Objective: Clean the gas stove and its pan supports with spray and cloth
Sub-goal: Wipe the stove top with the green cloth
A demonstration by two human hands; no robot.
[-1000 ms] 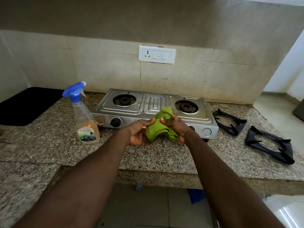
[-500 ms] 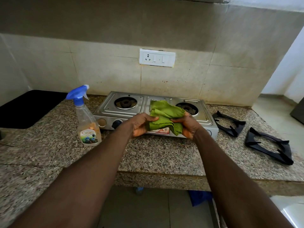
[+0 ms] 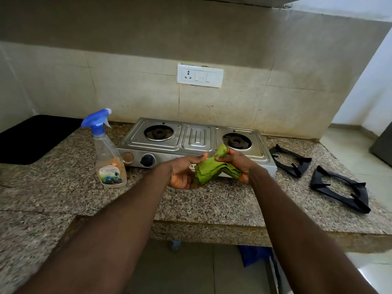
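A folded green cloth (image 3: 212, 168) hangs between both hands, just in front of the steel two-burner gas stove (image 3: 197, 141). My left hand (image 3: 182, 172) cups the cloth from below with its thumb on top. My right hand (image 3: 237, 162) pinches the cloth's upper corner and grips its right side. The stove's burners are bare. Two black pan supports (image 3: 291, 159) (image 3: 341, 190) lie on the granite counter to the right of the stove. A clear spray bottle (image 3: 107, 155) with a blue trigger head stands upright left of the stove.
The speckled granite counter (image 3: 212, 204) has its front edge close below my hands. A black sink or mat (image 3: 31, 139) lies at the far left. A white socket plate (image 3: 200, 75) is on the tiled wall behind the stove. Floor tiles show below the counter.
The hands lowered the cloth from over the stove top back toward the counter's front; the cloth is now more bunched, with one corner pinched upward by the right hand.
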